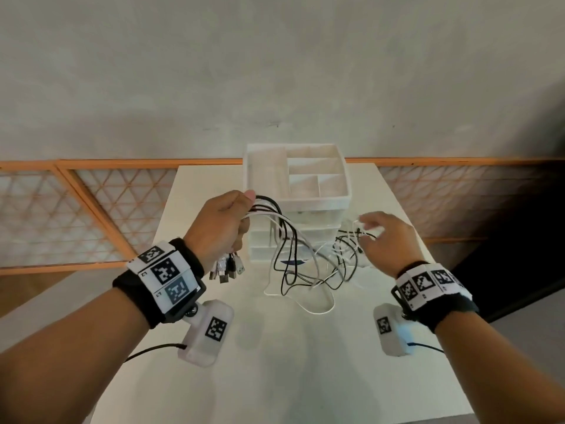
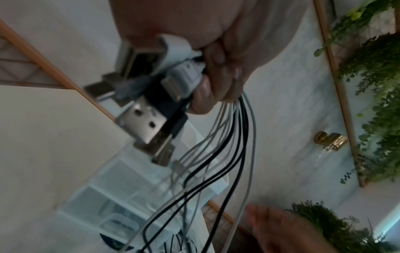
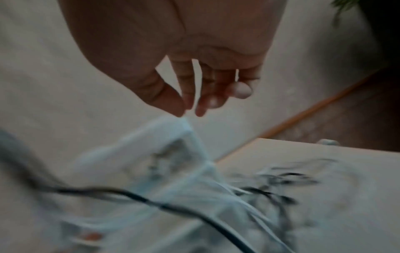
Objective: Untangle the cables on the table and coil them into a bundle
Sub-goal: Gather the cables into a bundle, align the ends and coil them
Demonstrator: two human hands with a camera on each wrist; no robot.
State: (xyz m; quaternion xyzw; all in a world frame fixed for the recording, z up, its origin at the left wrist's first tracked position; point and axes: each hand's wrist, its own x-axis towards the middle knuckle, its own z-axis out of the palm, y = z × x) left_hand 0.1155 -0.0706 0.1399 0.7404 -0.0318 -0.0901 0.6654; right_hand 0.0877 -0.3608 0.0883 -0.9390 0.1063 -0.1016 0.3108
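My left hand (image 1: 240,223) is raised over the table (image 1: 275,362) and grips a bunch of black and white cables (image 1: 293,264) just behind their USB plugs (image 1: 227,269), which hang below the fist. The left wrist view shows the fingers (image 2: 216,77) curled round the cables (image 2: 227,145) and the plugs (image 2: 142,119) sticking out. The cables run down to a loose tangle (image 1: 348,243) on the table at the right. My right hand (image 1: 371,228) hovers at that tangle. In the blurred right wrist view the right hand (image 3: 190,111) points down with nothing seen between thumb and fingers.
A white stack of drawers with an open divided tray on top (image 1: 305,179) stands at the back of the table, right behind the cables. An orange lattice railing (image 1: 91,209) runs behind the table. The table's left and right edges are close to both forearms.
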